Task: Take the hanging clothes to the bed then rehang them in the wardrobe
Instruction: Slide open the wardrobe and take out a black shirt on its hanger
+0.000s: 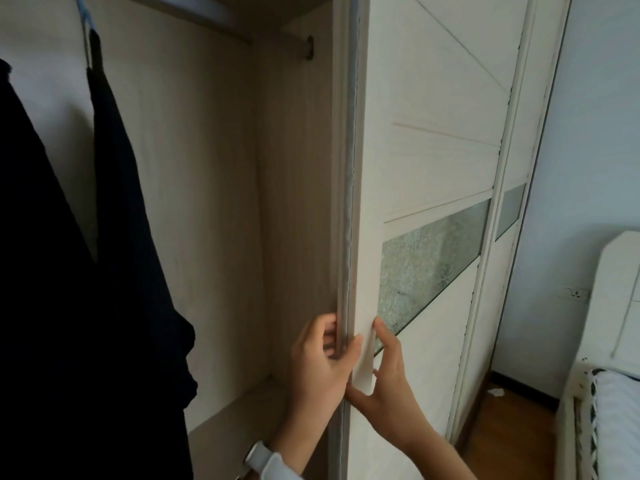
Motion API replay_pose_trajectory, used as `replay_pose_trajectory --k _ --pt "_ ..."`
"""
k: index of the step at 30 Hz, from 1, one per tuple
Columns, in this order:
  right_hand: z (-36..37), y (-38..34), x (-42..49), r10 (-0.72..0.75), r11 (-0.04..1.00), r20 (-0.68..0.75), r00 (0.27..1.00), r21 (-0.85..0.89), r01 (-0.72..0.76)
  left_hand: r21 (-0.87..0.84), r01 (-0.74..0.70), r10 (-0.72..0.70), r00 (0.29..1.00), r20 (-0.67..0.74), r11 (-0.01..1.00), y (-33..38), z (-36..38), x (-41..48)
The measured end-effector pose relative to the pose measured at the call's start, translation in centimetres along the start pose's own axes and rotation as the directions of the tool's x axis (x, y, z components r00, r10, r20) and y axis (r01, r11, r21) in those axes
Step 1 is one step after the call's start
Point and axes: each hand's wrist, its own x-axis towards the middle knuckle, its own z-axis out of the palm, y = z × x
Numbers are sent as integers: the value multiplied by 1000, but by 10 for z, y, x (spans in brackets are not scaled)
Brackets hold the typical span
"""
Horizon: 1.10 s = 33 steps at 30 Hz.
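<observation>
At the far left the dark clothes (pixel 69 271) hang inside the wardrobe (pixel 214 202), one of them on a pale blue hanger (pixel 83 15). They are crowded to that side, and the rail (pixel 277 43) runs bare from them to the side panel. So the task's things are in the wardrobe and not on the bed, and you are handling the door, not a garment. I judge this to be either the very start or the very end of the task, and one frame does not show which way the door is travelling. Your left hand (pixel 322 362), with a white watch (pixel 258 455) at the wrist, grips the leading edge of the sliding door (pixel 433 116). Its fingers (pixel 327 332) curl round the grey edge strip from inside, and the thumb lies on the front face. Your right hand (pixel 384 375) lies just beside it on the door's white face, below the frosted glass band (pixel 433 265), fingers (pixel 382 332) mostly straight and pressed to the panel. Its thumb seems to reach toward the edge, though the left hand partly hides it. If the clothes have yet to be moved, the next move calls for sliding the door fully clear, letting go, and reaching left for the hanger's hook. The bed (pixel 616 410) stands at the far right, well apart from the clothes.
</observation>
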Motion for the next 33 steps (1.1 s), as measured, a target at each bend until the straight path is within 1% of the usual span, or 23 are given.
replay_pose_trajectory --k 5,10,11,12,13,14,15,16,18,20,22,24,27,29,30,33 --pt "6 5 0 -19 1000 -31 999 -7 19 -2 -1 1 1000 23 1000 -3 -4 2" --pt "7 10 1 -38 998 -15 999 -53 37 -10 26 -26 998 57 1000 -1 -6 1" --pt "7 8 1 -41 996 -30 999 -83 39 -13 32 -31 997 76 999 -1 -7 0" --pt "8 5 1 -72 991 -85 994 -121 61 -27 41 -38 994 100 999 -1 -9 0" --pt "9 -1 2 -117 983 -178 977 -159 88 -38 60 -55 990 131 997 1 -13 -2" --pt "9 -12 3 -168 975 -281 945 -189 117 -44 68 -61 986 153 997 2 -19 -3" --pt "9 -25 6 -228 964 -366 902 -213 158 -27 71 -66 984 166 997 7 -27 -3" --pt "10 -39 10 -301 946 -414 859 -240 215 -18 48 -44 986 160 999 12 -37 -2" --pt "10 -70 19 -466 880 -411 783 -304 365 22 -50 47 992 119 999 25 -64 1" --pt "14 -103 31 -594 802 -346 726 -323 503 94 -181 174 981 82 979 47 -99 7" --pt "18 -139 45 -637 771 -307 707 -246 588 191 -298 298 954 31 935 69 -140 15" --pt "22 -176 61 -628 767 -325 707 -104 633 312 -358 389 920 -39 880 96 -184 22" --pt "23 -238 90 -510 777 -354 784 202 597 506 -393 526 837 -147 767 144 -240 31" --pt "24 -274 114 -443 752 -347 827 358 553 621 -385 602 778 -180 683 174 -267 38" --pt "24 -289 128 -424 737 -341 839 409 539 649 -360 606 770 -199 670 187 -277 44" --pt "22 -323 169 -388 733 -283 877 483 480 597 -243 490 821 -293 765 214 -302 73"
